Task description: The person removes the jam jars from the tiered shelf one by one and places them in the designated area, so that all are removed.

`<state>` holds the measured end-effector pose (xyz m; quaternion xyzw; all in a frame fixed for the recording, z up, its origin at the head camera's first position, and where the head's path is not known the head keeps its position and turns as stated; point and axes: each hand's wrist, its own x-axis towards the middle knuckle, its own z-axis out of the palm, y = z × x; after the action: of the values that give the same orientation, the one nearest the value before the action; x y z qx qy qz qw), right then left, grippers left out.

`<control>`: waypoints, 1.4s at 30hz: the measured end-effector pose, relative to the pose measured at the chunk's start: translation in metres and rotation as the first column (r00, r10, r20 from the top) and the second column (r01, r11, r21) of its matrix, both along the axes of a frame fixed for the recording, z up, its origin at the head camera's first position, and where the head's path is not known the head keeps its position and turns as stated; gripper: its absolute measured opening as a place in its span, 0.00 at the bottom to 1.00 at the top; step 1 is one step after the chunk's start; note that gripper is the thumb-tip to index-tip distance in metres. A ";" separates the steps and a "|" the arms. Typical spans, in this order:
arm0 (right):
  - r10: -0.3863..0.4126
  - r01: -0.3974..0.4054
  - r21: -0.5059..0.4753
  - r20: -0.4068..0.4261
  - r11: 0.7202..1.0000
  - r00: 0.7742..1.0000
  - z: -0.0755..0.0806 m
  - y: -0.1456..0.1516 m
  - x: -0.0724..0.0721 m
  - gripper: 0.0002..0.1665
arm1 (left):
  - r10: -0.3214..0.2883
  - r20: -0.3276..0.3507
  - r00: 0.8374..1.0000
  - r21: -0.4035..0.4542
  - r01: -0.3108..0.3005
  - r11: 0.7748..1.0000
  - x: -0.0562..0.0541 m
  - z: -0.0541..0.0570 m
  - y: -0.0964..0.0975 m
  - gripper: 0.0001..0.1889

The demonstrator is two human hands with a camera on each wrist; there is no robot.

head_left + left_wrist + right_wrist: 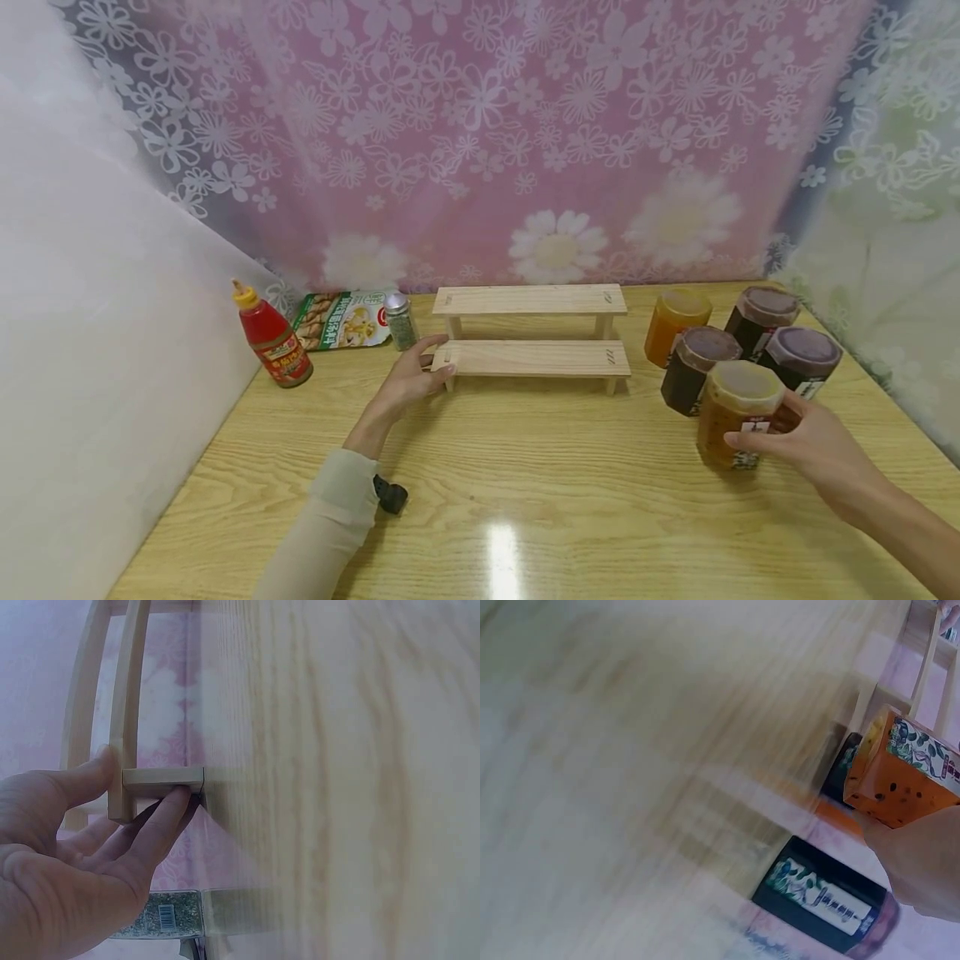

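At the left end of a two-step wooden rack [534, 358], my left hand [408, 379] grips the lower step. The left wrist view shows the thumb on the step's end and the fingers [154, 832] under the board by its leg. My right hand [821, 454] holds a jar of orange-brown jam with dark seeds [720, 425], thumb and fingers round its sides. In the right wrist view that jar [900, 791] looks raised off the tabletop. Behind it stand an orange jar [671, 329] and dark jars, one nearer [686, 379], one farther [746, 325] and one purple-lidded [802, 358].
Left of the rack stand a seasoning shaker [401, 325] and a red sauce bottle [277, 342], with a green food packet [345, 321] between them. A small black object [392, 496] shows by my left wrist. A flowered curtain [480, 167] hangs behind the wooden table [480, 467].
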<state>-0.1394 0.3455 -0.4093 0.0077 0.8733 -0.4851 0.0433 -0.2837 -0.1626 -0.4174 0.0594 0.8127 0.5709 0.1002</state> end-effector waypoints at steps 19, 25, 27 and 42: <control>-0.079 0.077 -0.051 -0.035 0.996 0.996 -0.013 0.027 -0.001 0.31 | -0.008 0.001 1.000 0.003 0.008 1.000 0.001 0.001 0.001 0.33; -0.089 0.089 -0.024 -0.004 0.996 0.996 -0.012 0.033 -0.003 0.32 | -0.004 -0.001 1.000 -0.007 0.004 1.000 0.002 0.002 0.000 0.33; -0.079 0.079 -0.036 0.009 0.996 0.997 -0.012 0.035 -0.003 0.33 | -0.004 0.000 1.000 -0.007 0.004 1.000 0.001 0.001 0.000 0.33; -0.004 0.018 -0.146 0.090 0.989 0.996 -0.008 0.036 -0.005 0.38 | -0.001 0.008 1.000 -0.002 0.001 1.000 0.000 -0.001 0.000 0.33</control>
<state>-0.1441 0.3819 -0.4173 0.0311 0.8325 -0.5473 0.0803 -0.2840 -0.1630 -0.4183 0.0573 0.8128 0.5703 0.1039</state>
